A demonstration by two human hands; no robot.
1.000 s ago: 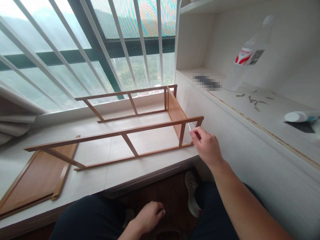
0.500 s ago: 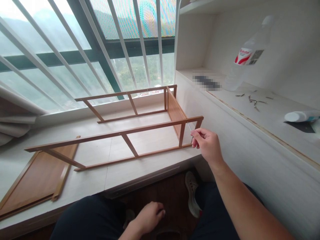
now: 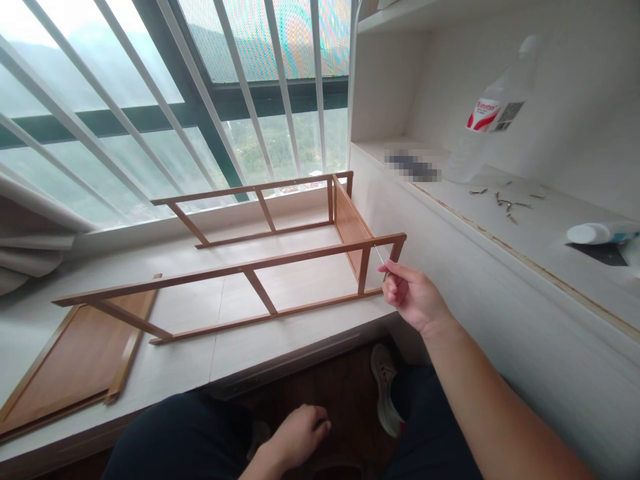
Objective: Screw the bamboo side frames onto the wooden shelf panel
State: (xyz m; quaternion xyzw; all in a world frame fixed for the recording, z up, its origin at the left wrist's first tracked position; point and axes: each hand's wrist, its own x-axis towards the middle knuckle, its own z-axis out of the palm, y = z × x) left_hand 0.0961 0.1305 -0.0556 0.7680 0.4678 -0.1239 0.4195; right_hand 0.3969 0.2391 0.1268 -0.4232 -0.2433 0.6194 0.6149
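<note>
A pale window ledge point(image 3: 240, 347) carries a partly built wooden rack point(image 3: 280, 257): 2 ladder-like side frames lie on their long edges, the near one point(image 3: 235, 287) and the far one point(image 3: 250, 210), and 1 brown end panel point(image 3: 353, 230) stands between them at the right. At the left, a second brown panel point(image 3: 75, 353) lies flat on the ledge, not yet joined, its edge under the near frame's left end. So the right end looks assembled or nearly so, and the left end seems still to come.

The right hand point(image 3: 413, 297) is closed around a thin metal tool point(image 3: 380, 255), its tip set at the near frame's right corner beside the end panel. The left hand point(image 3: 297, 437) rests low on the lap, loosely curled and holding nothing. On the shelf point(image 3: 550, 233) to the right, well apart, lie a few loose screws point(image 3: 505, 200) near a plastic bottle point(image 3: 487, 117).
</note>
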